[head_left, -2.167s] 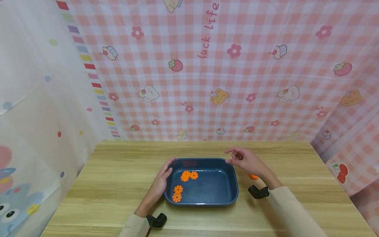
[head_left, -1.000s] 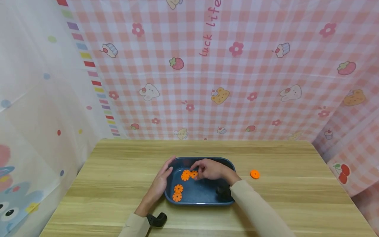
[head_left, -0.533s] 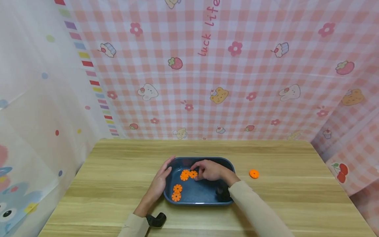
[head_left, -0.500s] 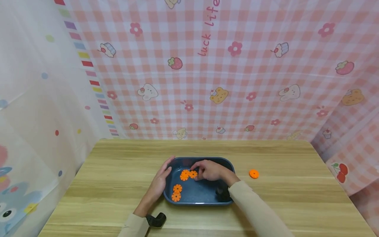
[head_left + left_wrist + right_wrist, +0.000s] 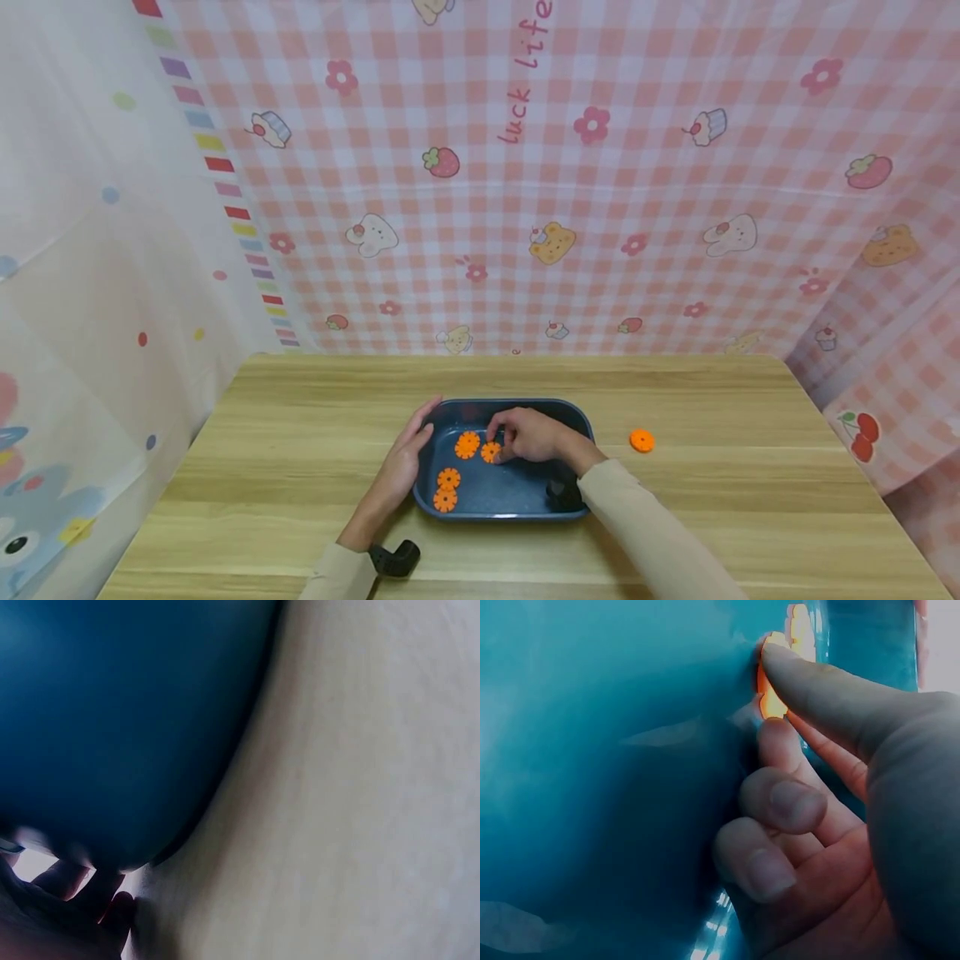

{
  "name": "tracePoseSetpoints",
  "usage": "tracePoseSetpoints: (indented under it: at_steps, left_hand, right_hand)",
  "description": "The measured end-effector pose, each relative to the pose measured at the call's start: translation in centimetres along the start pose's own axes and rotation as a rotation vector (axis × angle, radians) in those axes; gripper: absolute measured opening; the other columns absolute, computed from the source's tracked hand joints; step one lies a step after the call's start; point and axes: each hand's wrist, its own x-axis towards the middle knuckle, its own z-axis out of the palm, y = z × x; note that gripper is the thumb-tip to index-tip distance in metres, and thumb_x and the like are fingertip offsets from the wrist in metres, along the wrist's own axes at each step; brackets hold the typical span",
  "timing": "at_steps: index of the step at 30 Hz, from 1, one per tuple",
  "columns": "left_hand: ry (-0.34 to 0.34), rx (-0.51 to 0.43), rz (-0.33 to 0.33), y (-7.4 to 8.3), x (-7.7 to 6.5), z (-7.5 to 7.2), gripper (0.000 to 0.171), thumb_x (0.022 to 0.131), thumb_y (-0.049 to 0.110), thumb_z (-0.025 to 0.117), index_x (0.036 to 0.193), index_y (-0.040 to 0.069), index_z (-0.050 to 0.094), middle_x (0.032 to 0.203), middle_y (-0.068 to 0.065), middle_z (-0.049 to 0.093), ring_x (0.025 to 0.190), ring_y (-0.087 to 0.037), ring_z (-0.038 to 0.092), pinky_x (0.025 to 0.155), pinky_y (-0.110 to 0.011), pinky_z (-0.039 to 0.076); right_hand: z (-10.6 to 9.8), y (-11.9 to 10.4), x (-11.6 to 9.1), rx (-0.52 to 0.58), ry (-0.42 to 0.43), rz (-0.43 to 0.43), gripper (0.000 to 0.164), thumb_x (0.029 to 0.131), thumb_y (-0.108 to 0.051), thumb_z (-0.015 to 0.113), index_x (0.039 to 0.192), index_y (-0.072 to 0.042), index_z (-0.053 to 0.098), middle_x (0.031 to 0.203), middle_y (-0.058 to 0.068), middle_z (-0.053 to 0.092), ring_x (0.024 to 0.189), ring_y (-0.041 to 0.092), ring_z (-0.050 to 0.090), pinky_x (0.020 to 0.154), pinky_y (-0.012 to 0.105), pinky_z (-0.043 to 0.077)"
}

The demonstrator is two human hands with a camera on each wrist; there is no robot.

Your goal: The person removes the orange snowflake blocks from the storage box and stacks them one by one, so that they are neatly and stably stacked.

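Observation:
In the head view a dark blue rectangular tray (image 5: 517, 516) stands on the table. My left hand (image 5: 401, 461) holds its left side, thumb at the rim and fingers along the outer wall; the left wrist view shows those fingers at the wall's end. Reaching into the tray, my right hand (image 5: 531, 434) pinches an orange notched disc (image 5: 491, 452) between thumb and fingers. The right wrist view has the thumb laid on that disc (image 5: 771, 697), the other fingers curled. Left of it lie two overlapping orange discs (image 5: 467, 445); two more (image 5: 447, 489) sit near the front left corner.
Right of the tray, a loose orange disc (image 5: 642, 441) lies on the wooden table (image 5: 735, 508). A checked pink cloth (image 5: 517, 208) hangs behind the table's back edge, and a pale cloth hangs at the left.
My right hand has come from right of the tray into it. Between the last frames the pinched disc has shifted slightly toward me, away from its neighbours. My left hand stays at the rim.

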Motion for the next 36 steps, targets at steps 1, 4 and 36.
tracePoseSetpoints:
  at_steps: [1, 4, 36]
  left_hand:
    - [0.001, -0.001, -0.001, -0.03, 0.00, 0.00, 0.046, 0.109, 0.025, 0.027, 0.155, 0.023, 0.033, 0.164, -0.001, 0.021, 0.153, -0.026, 0.010, 0.122, -0.055, 0.002]
    - [0.001, -0.003, -0.001, -0.10, 0.02, -0.01, 0.046, 0.109, 0.026, 0.027, 0.155, 0.023, 0.033, 0.164, -0.001, 0.021, 0.152, -0.026, 0.010, 0.122, -0.055, 0.002]
    - [-0.010, -0.021, 0.003, -0.10, 0.10, 0.03, 0.047, 0.109, 0.025, 0.027, 0.155, 0.019, 0.031, 0.164, -0.003, 0.020, 0.152, -0.026, 0.011, 0.122, -0.055, 0.002]
  right_hand:
    - [0.01, 0.02, 0.00, 0.000, -0.003, 0.003, 0.020, 0.085, -0.013, 0.078, 0.102, -0.014, 0.067, 0.062, -0.005, 0.052, 0.055, 0.009, 0.046, 0.054, 0.022, 0.038]
    - [-0.04, 0.00, -0.02, 0.011, -0.014, 0.012, 0.020, 0.084, -0.013, 0.079, 0.099, -0.014, 0.067, 0.060, -0.005, 0.049, 0.052, 0.009, 0.044, 0.053, 0.022, 0.035]
    - [-0.15, -0.28, -0.64, 0.033, -0.055, -0.035, 0.019, 0.084, -0.003, 0.077, 0.090, -0.015, 0.063, 0.077, -0.003, 0.057, 0.071, 0.014, 0.053, 0.066, 0.026, 0.046]
